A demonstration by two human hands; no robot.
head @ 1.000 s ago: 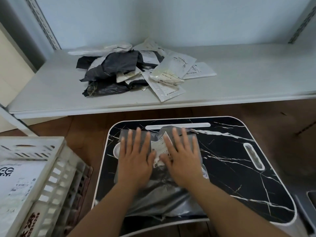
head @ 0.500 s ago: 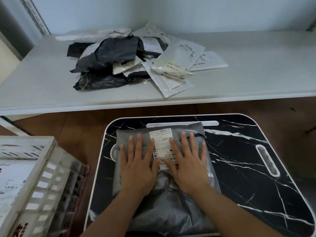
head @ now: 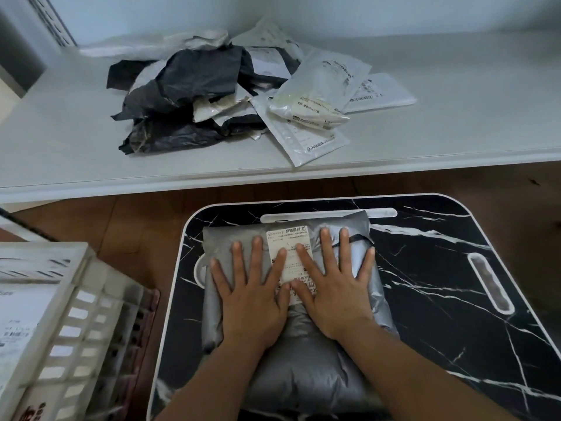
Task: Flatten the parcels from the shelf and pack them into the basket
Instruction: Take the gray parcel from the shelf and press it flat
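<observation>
1. Basket (head: 76, 302) at far left, w/ a flat parcel already inside.
2. Left hand (head: 252, 296), fingers spread flat, pressing grey parcel (head: 303, 357) on marble-look surface (head: 440, 299).
3. Right hand (head: 334, 287) likewise, beside the label (head: 288, 253).
4. Parcel looks soft, light, slick poly, air-puffed near edge; prob. best gripped by side edges.
5. Shelf (head: 455, 117) behind: more parcels (head: 243, 95) piled.

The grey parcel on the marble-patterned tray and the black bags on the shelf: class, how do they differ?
The grey parcel lies alone on the tray, pressed under both flat hands; the black bags sit untouched in a heap on the shelf. The grey parcel is smoothed with its label facing up; the black bags are crumpled. Both are plastic mailers.
</observation>
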